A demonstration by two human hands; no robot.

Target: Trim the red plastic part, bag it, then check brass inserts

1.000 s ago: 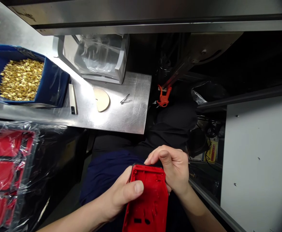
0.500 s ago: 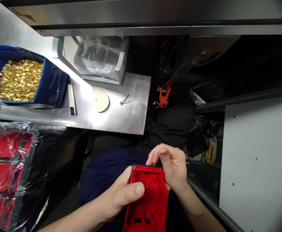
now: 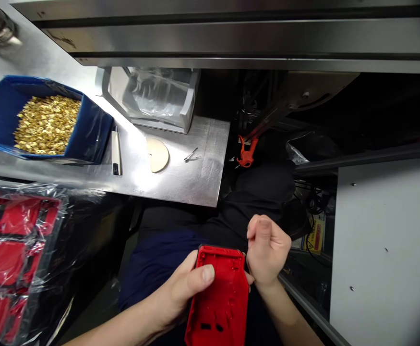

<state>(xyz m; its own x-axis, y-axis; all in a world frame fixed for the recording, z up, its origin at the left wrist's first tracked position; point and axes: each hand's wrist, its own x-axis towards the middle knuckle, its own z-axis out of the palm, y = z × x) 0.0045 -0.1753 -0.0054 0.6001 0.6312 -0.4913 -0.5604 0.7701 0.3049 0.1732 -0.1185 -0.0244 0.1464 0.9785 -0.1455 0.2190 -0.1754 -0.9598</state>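
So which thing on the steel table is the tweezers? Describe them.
Start at the steel table, then the clear drawer box at its back. In front lie a tan disc and, to its right, the tweezers: small, thin, shiny, two-pronged.

- I note a steel worktop (image 3: 181, 178) under strong light, glare near its middle.
- A steel shelf edge (image 3: 231, 38) spans above.
- I see a pale grey panel (image 3: 386, 250) at right; dark recess between.
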